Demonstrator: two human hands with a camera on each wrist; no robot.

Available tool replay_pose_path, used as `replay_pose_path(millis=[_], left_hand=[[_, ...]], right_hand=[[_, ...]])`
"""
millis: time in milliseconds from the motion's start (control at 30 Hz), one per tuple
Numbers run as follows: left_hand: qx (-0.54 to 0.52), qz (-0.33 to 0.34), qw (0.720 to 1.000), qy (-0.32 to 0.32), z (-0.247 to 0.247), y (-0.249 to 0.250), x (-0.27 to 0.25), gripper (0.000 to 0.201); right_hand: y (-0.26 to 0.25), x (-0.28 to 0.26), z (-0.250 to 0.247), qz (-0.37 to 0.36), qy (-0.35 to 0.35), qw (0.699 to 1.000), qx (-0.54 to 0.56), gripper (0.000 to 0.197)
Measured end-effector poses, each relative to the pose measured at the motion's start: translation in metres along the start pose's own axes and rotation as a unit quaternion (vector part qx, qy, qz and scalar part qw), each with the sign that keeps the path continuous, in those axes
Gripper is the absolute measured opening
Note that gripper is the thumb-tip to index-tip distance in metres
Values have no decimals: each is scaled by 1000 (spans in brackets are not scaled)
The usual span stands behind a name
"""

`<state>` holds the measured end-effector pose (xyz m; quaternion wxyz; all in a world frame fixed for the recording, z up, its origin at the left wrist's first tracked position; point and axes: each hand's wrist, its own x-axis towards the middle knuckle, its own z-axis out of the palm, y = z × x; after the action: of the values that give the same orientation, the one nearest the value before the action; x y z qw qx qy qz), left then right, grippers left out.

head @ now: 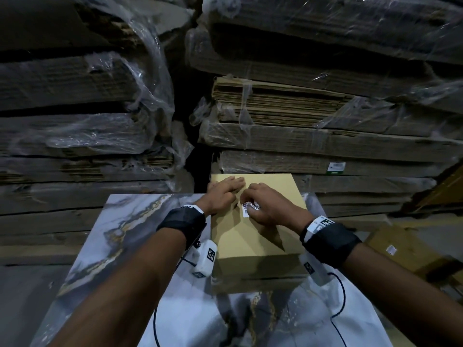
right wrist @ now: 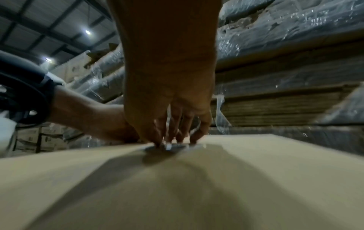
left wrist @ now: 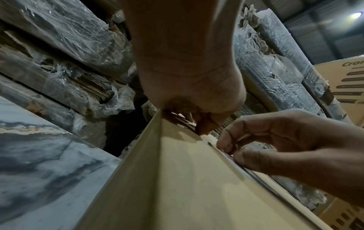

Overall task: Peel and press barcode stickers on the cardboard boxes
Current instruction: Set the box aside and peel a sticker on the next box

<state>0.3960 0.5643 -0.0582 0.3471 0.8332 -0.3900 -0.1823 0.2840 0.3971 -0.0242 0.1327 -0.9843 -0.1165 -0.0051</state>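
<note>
A plain tan cardboard box [head: 253, 244] stands on the marble-patterned table [head: 120, 236], its far edge against the wrapped stacks. A small white barcode sticker [head: 248, 208] lies on the box top near its left side. My right hand [head: 251, 205] bends over it, with thumb and curled fingers pinching the sticker against the cardboard. In the right wrist view the fingertips [right wrist: 157, 144] come down on the sticker [right wrist: 169, 147]. My left hand [head: 225, 189] lies flat on the far left part of the box top, fingers straight. The left wrist view shows the right hand [left wrist: 228, 147] at the box's top face.
Tall stacks of flattened cardboard [head: 300, 108] wrapped in clear plastic rise right behind the table. A brown carton [head: 400, 249] with a small label sits low to the right. Printed cartons [left wrist: 344, 87] stand farther off. Camera cables hang from both wrists over the table.
</note>
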Motion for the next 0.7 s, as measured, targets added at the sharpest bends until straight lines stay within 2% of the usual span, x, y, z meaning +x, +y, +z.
replay_pose_path(millis=[67, 133, 200, 267, 300, 400, 567, 700], left_hand=[[-7, -4, 1000, -1, 0, 2, 0, 75], [-7, -4, 1000, 3, 0, 4, 0, 77], [8, -4, 1000, 6, -1, 5, -1, 84], [17, -3, 1000, 12, -2, 5, 0, 84], [15, 0, 1000, 12, -2, 5, 0, 83], [6, 5, 1000, 6, -1, 5, 0, 84], [28, 6, 1000, 13, -1, -1, 3, 86], [34, 1, 999, 14, 2, -10, 8, 84]], right_hand=[[-2, 8, -6, 5, -21, 1000, -8, 12], [-5, 16, -14, 4, -42, 999, -10, 11], [-5, 22, -19, -3, -56, 998, -7, 19], [-3, 24, -23, -24, -58, 998, -13, 34], [-3, 23, -25, -30, -59, 998, -18, 35], [1, 18, -27, -29, -49, 998, -29, 22], [1, 18, -23, -53, -43, 994, -86, 13], [4, 14, -17, -105, -37, 985, -135, 22]])
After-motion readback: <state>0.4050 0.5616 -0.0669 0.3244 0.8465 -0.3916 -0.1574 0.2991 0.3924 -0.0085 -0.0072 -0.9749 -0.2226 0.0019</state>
